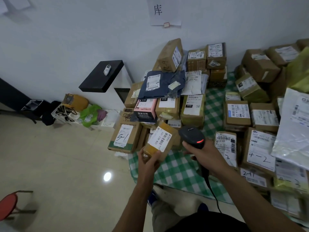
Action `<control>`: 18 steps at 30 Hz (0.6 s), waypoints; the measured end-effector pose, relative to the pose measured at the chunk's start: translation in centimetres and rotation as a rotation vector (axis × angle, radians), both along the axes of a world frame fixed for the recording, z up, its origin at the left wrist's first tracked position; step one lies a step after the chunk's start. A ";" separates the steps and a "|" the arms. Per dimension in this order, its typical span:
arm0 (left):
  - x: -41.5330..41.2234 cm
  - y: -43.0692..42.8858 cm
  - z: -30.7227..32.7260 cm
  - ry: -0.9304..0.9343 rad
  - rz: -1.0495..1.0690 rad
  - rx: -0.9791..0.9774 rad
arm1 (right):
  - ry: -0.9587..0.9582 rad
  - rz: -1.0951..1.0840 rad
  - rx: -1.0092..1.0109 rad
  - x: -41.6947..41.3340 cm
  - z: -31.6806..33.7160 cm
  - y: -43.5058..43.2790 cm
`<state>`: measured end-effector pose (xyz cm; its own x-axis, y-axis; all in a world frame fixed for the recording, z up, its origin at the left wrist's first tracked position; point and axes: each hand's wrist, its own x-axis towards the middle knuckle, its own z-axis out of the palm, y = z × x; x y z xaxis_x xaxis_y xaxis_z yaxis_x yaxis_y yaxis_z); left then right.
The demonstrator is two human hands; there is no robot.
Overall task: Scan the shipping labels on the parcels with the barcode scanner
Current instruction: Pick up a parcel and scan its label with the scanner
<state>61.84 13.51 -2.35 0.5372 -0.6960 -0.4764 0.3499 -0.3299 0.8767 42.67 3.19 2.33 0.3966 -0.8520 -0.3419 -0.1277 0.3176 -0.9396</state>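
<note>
Parcel (160, 141) in left grip (148, 160), scanner (192, 137) in right grip (199, 153) beside

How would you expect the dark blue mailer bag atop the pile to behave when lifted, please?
The dark blue mailer bag looks creased and flat, so probably floppy and light. Its plastic-looking surface may be slippery.

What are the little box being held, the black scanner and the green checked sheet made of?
The box looks like yellowish-brown cardboard, glossy as if taped over, with a white paper label. The scanner looks like matte black plastic: smooth and moulded. The sheet is probably woven cloth, as it wrinkles, though thin plastic is possible.
</note>
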 end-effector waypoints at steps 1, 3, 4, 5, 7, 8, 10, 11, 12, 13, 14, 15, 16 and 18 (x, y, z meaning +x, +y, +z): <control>-0.3 0.3 0.2 -0.020 -0.003 -0.004 | -0.014 -0.015 -0.003 -0.1 0.1 0.0; -0.6 0.6 0.9 -0.094 -0.037 -0.005 | -0.028 -0.014 -0.006 -0.4 0.0 -0.1; -0.6 0.7 1.4 -0.144 -0.064 -0.008 | -0.028 -0.001 -0.007 -0.5 0.0 -0.2; -0.6 0.7 1.8 -0.191 -0.084 -0.015 | -0.028 0.016 -0.006 -0.6 0.1 -0.3; -0.5 0.5 2.6 -0.268 -0.101 -0.034 | -0.020 0.043 -0.014 -0.7 0.2 -0.3; -0.4 0.3 2.9 -0.299 -0.112 -0.041 | -0.016 0.049 -0.019 -0.8 0.2 -0.4; 0.1 -0.2 3.2 -0.345 -0.127 -0.055 | -0.010 0.051 -0.028 -0.9 0.6 -0.3; 0.5 -0.5 3.3 -0.359 -0.122 -0.065 | 0.002 0.055 -0.033 -1.1 1.0 -0.3; 0.7 -0.8 3.5 -0.375 -0.108 -0.075 | 0.022 0.070 -0.048 -1.3 1.2 -0.3; 1.0 -1.1 3.6 -0.390 -0.094 -0.078 | 0.052 0.095 -0.062 -1.5 1.5 -0.3; 1.1 -1.4 3.7 -0.397 -0.083 -0.080 | 0.082 0.134 -0.076 -1.6 1.8 -0.4; 1.2 -1.8 3.6 -0.397 -0.071 -0.084 | 0.105 0.174 -0.083 -1.8 2.3 -0.3; 1.3 -2.0 3.7 -0.392 -0.060 -0.092 | 0.118 0.212 -0.091 -1.9 2.5 -0.3; 1.3 -2.3 3.6 -0.383 -0.034 -0.104 | 0.135 0.250 -0.094 -1.8 2.7 -0.1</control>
